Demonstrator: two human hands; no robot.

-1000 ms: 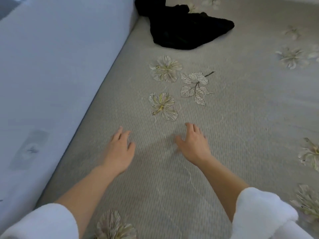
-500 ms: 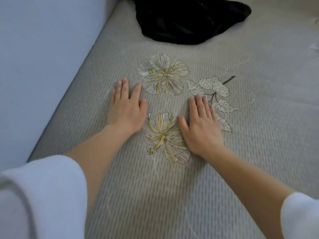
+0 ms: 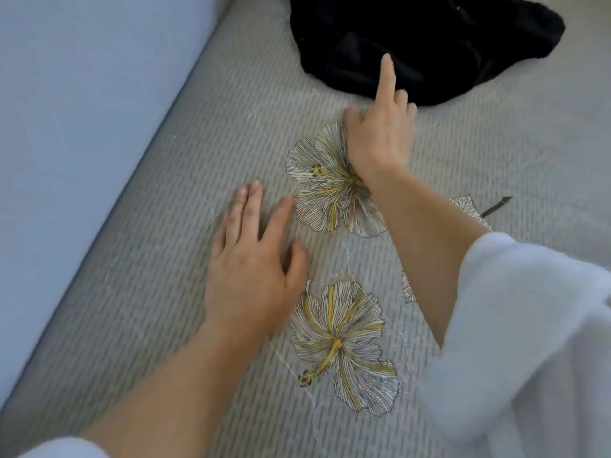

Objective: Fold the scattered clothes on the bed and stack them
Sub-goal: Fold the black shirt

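Black garment [image 3: 446,38] has its near edge under the right hand [image 3: 380,137], forefinger straight, empty; left hand [image 3: 248,276] rests flat-fingered on bedspread [image 3: 158,292].

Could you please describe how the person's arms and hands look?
The left hand and right hand are bare, with no gloves, rings or watch visible. The left sleeve and right sleeve are white, soft-looking and loose, leaving the forearms uncovered.

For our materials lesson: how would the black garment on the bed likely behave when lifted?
Probably floppy: the black garment lies crumpled in soft folds, so it should sag and drape. Its fuzzy-looking edge suggests it grips rather than slips.
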